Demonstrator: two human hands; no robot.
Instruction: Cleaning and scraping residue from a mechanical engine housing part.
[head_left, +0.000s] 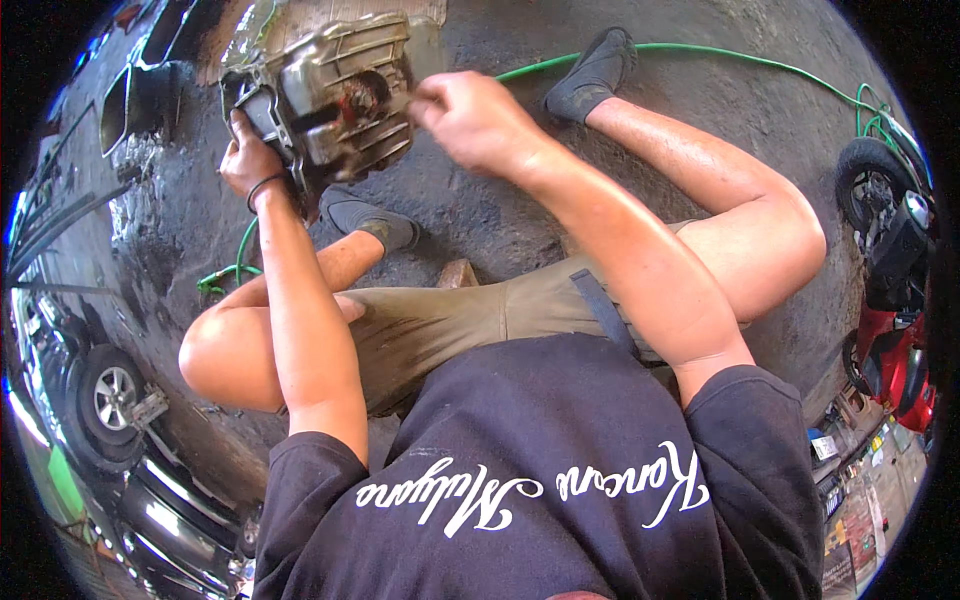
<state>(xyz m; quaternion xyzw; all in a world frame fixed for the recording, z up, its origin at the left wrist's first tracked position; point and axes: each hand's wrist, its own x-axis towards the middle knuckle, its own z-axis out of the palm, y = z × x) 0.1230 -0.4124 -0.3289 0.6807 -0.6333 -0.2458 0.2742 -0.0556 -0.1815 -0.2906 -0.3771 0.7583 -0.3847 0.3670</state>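
On the dark, stained concrete floor (480,220), a black, angular tray-like piece (165,95) lies at upper left, any contents unclear. Near the person's feet is a ribbed, grey metal casing (325,80), with a dark, reddish-tinged opening (365,95) in its face. The left hand (250,165) grips its left edge, probably steadying it; the right hand (475,120), blurred, curls beside its right side, and whether it holds anything cannot be told.

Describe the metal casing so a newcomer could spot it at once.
Over the dark floor, at the picture's upper left, find the left hand. It holds the casing: bulky, ribbed, dull metal. Unlike the thin green hose, it has a dark opening showing red inside.
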